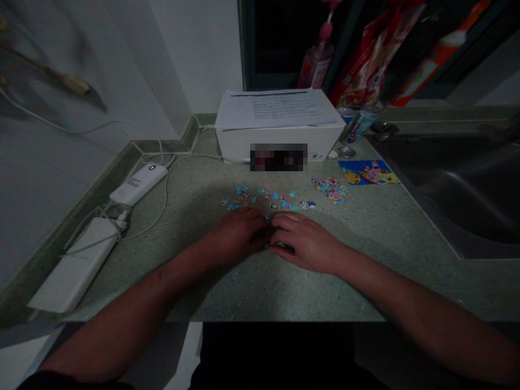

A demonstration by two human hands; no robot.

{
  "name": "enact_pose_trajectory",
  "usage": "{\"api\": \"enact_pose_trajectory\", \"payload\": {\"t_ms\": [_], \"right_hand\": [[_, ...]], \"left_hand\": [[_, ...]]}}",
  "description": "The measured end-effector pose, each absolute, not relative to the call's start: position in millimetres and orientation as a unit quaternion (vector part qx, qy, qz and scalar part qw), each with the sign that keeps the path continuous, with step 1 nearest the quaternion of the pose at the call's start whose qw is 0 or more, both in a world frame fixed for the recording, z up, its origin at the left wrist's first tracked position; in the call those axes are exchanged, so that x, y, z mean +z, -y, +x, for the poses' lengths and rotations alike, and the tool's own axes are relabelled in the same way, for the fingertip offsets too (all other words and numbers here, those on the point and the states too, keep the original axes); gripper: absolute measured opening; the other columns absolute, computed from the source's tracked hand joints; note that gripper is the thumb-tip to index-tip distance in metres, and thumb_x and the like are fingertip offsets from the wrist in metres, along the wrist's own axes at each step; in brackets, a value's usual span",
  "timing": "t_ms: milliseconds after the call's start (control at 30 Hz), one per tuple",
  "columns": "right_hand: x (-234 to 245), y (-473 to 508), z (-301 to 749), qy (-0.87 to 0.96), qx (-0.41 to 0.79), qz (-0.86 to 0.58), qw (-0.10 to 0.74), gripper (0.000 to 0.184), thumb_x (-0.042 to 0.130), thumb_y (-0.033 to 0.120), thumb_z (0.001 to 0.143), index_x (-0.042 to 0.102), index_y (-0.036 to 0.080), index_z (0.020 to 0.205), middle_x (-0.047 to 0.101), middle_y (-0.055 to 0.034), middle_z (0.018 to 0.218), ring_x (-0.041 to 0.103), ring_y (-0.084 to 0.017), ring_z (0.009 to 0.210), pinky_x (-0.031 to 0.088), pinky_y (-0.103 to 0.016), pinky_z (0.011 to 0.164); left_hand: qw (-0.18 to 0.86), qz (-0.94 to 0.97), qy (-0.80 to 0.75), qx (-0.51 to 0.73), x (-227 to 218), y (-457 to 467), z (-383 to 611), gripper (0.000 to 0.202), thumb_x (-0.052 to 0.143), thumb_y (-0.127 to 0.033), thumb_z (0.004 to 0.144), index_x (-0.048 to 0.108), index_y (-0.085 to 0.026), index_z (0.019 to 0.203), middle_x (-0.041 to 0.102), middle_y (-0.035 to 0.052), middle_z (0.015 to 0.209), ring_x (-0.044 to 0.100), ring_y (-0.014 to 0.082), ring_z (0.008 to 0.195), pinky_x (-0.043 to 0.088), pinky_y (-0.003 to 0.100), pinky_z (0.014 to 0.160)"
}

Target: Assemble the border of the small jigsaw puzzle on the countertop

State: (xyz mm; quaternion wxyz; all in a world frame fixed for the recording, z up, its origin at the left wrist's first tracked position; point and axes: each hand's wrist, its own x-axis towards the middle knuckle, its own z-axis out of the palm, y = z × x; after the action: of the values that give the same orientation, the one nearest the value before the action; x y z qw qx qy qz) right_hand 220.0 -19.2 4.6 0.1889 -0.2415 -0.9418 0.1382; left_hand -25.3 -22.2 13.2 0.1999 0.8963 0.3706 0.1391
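Note:
My left hand (239, 234) and my right hand (304, 240) meet over the counter, fingertips nearly touching. The fingers of both are curled inward and closed around small jigsaw puzzle pieces (267, 219), which are mostly hidden beneath them. Just beyond my hands, loose jigsaw pieces (275, 196) in light blue, white and darker colours lie scattered. Farther right sits a denser pile of mixed pieces (331, 190). Beside that pile a colourful cartoon picture card (369, 172) lies flat.
A white box (280, 138) with printed paper (280, 108) on top stands behind the pieces. On the left lie a white power bank (138, 183), a larger white block (77, 265) and cables. A sink (467, 189), cans (359, 125) and a pink pump bottle (317, 62) are at the right and back.

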Motion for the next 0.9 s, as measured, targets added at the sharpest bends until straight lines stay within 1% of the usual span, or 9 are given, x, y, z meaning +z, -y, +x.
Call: {"api": "enact_pose_trajectory", "payload": {"t_ms": [167,333,467,533,600,733,833,900], "right_hand": [[6,19,220,0.942,0.139,-0.242,0.187,0.011,0.07,0.024,0.101,0.078,0.02,0.096,0.072,-0.0122,0.114,0.068,-0.029,0.114,0.057,-0.048,0.101],[8,18,222,0.941,0.141,-0.239,0.193,0.013,0.067,0.024,0.102,0.078,0.02,0.096,0.072,-0.0114,0.114,0.068,-0.028,0.113,0.057,-0.047,0.099],[11,14,226,0.929,0.14,-0.269,0.212,0.015,0.061,0.024,0.105,0.076,0.021,0.102,0.074,-0.0103,0.114,0.069,-0.027,0.11,0.056,-0.046,0.098],[12,11,229,0.922,0.133,-0.294,0.212,0.016,0.06,0.023,0.105,0.075,0.022,0.103,0.074,-0.0094,0.113,0.069,-0.027,0.109,0.055,-0.046,0.097],[12,8,232,0.917,0.126,-0.316,0.206,0.015,0.06,0.023,0.104,0.075,0.023,0.103,0.075,-0.0087,0.112,0.069,-0.027,0.108,0.055,-0.046,0.096],[11,4,236,0.913,0.113,-0.343,0.192,0.014,0.06,0.021,0.105,0.073,0.022,0.102,0.075,-0.0088,0.109,0.068,-0.027,0.107,0.054,-0.045,0.095],[10,4,236,0.914,0.114,-0.344,0.184,0.013,0.061,0.021,0.105,0.073,0.022,0.1,0.075,-0.0089,0.108,0.068,-0.027,0.107,0.054,-0.045,0.096],[10,6,234,0.917,0.119,-0.335,0.183,0.011,0.063,0.022,0.104,0.073,0.021,0.1,0.074,-0.0087,0.109,0.068,-0.027,0.106,0.054,-0.045,0.096]], "left_hand": [[0.197,0.895,-0.372,0.148,12,23,-25,0.007,0.072,-0.024,0.098,0.076,-0.021,0.103,0.074,0.0075,0.103,0.068,0.0264,0.1,0.053,0.042,0.089],[0.202,0.895,-0.371,0.143,15,24,-24,0.006,0.07,-0.023,0.1,0.075,-0.021,0.102,0.074,0.0069,0.103,0.067,0.0248,0.099,0.053,0.04,0.089],[0.189,0.9,-0.37,0.134,17,21,-26,0.015,0.061,-0.022,0.106,0.076,-0.021,0.1,0.073,0.0069,0.102,0.066,0.0245,0.098,0.053,0.042,0.092],[0.181,0.895,-0.383,0.142,17,19,-28,0.017,0.059,-0.021,0.106,0.075,-0.022,0.098,0.073,0.0064,0.101,0.066,0.025,0.1,0.053,0.043,0.095],[0.161,0.88,-0.418,0.156,18,17,-33,0.017,0.059,-0.021,0.106,0.073,-0.021,0.097,0.073,0.0064,0.1,0.065,0.0256,0.101,0.053,0.044,0.095],[0.111,0.849,-0.488,0.168,20,11,-42,0.012,0.06,-0.02,0.104,0.071,-0.02,0.099,0.073,0.0076,0.104,0.065,0.0269,0.102,0.053,0.045,0.093],[0.106,0.847,-0.495,0.165,22,9,-46,0.009,0.063,-0.02,0.101,0.071,-0.022,0.099,0.075,0.0068,0.104,0.065,0.0271,0.102,0.054,0.045,0.092],[0.118,0.851,-0.484,0.165,23,10,-44,0.01,0.062,-0.02,0.102,0.071,-0.021,0.099,0.075,0.0068,0.104,0.065,0.0262,0.102,0.054,0.043,0.092]]}}
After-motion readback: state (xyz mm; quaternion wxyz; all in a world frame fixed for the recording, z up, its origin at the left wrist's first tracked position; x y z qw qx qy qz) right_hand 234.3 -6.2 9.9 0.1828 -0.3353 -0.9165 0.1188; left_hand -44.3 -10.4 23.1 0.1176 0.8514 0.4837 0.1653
